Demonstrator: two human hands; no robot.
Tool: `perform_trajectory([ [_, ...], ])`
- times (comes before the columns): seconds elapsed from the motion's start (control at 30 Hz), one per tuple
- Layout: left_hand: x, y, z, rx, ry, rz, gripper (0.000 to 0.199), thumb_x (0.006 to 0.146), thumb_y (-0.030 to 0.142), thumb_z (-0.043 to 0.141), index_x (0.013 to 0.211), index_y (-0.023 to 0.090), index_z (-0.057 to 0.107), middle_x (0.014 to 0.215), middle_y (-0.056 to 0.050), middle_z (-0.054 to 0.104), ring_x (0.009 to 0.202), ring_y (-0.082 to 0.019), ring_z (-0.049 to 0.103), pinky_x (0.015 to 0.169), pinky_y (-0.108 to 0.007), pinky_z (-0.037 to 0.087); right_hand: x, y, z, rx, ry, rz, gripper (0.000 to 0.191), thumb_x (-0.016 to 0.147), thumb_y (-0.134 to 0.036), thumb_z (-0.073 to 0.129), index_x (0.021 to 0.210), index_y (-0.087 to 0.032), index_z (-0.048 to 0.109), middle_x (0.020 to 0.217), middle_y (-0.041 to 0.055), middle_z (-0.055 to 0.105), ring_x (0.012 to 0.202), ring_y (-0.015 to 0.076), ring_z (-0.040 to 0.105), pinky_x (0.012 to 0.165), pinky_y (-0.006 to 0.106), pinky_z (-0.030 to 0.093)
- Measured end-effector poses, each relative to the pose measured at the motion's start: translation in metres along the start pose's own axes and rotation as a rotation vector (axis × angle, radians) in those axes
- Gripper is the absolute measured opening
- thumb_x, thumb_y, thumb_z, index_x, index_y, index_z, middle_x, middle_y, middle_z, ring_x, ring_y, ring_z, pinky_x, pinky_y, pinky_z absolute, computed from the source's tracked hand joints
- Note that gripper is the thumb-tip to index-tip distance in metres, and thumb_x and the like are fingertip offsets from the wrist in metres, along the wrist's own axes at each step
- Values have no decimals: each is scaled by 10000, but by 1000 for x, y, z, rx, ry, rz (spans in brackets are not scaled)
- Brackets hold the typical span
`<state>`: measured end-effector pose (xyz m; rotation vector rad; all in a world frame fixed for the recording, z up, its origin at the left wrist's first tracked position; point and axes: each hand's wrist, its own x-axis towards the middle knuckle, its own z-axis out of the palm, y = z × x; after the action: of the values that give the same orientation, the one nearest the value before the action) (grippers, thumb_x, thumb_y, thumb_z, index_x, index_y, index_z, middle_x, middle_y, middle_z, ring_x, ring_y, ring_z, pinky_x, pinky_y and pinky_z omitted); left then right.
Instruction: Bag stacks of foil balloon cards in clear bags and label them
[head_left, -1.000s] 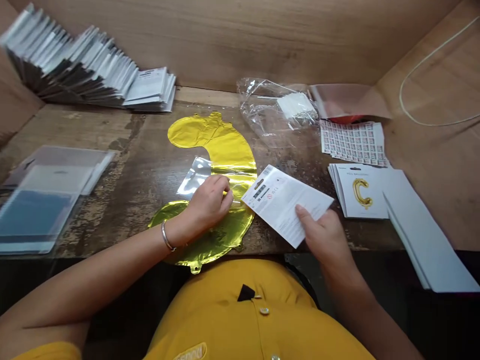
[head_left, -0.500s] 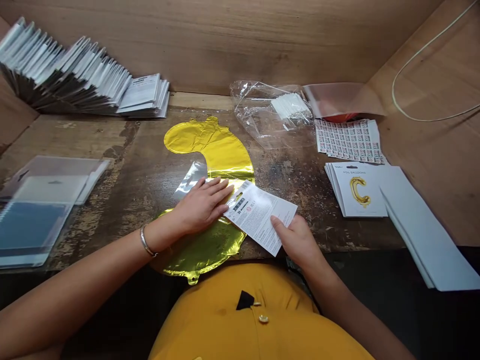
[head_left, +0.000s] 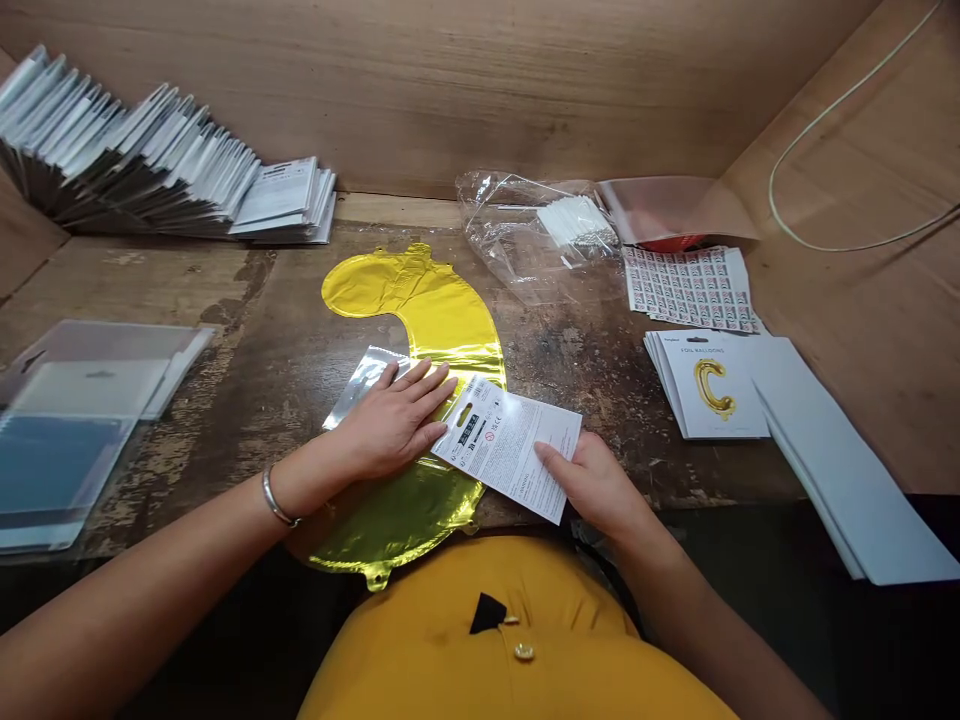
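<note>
A flat gold foil balloon [head_left: 457, 318], curved like a C, lies on the dark wooden table in front of me. My left hand [head_left: 397, 415] rests flat on its middle, fingers stretched out, over a clear plastic sleeve [head_left: 358, 385] that pokes out to the left. My right hand [head_left: 592, 480] grips the lower right end of a white printed header card [head_left: 514, 440], thumb on top. The card is tilted, its hang-hole end close to my left thumb. Part of the balloon is hidden under the card and my left hand.
Many folded white packs [head_left: 150, 150] lean in a row at the back left. Plastic sleeves [head_left: 90, 420] lie at left. Behind the balloon is a clear bag of white sticks [head_left: 574, 222]. A sticker sheet [head_left: 690, 288], balloon cards [head_left: 709, 390] and white card strips [head_left: 847, 470] lie at right.
My left hand and the clear sleeve have shifted slightly left and down over the balloon. The card in my right hand has also moved a little left and turned slightly flatter.
</note>
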<state>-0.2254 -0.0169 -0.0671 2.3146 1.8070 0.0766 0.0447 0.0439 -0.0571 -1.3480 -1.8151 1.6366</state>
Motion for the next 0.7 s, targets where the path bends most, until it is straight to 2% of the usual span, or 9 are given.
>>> perform_trajectory([
  [0.1,-1,-1,-1,-24,1,39,567,994,454,284,1524,265,216,1584,-53,239,1467,-291,182,1169,-545,109,3,-6,-2,-5,-39,-18,380,765,-394,632,1009,-125,740,889,108,756,874,300,704,746,405,584],
  [0.2,-2,-3,-5,-36,1,60,555,989,456,314,1512,283,253,1574,-63,265,1458,-301,212,1158,-566,129,6,-12,-5,12,-68,-19,375,747,-409,645,981,-133,746,887,95,756,832,288,710,728,404,587],
  [0.4,-5,-6,-7,-16,-8,23,676,963,542,336,1520,173,230,1576,-117,243,1464,-311,185,1156,-579,116,8,-11,-11,6,-68,5,370,710,-434,679,919,-136,748,849,84,757,811,284,710,681,384,589],
  [0.6,-7,-2,-1,-12,4,-18,617,978,524,294,1524,246,221,1596,-73,193,1476,-313,127,1155,-594,75,7,-15,-14,30,-81,49,374,709,-448,712,911,-135,745,813,90,755,805,296,712,683,394,588],
  [0.7,-6,-1,0,6,-7,0,599,976,524,309,1516,274,245,1600,-79,182,1475,-331,119,1139,-622,83,10,-19,-13,113,-117,74,463,684,-483,752,983,-129,731,900,113,757,846,303,714,716,407,589],
])
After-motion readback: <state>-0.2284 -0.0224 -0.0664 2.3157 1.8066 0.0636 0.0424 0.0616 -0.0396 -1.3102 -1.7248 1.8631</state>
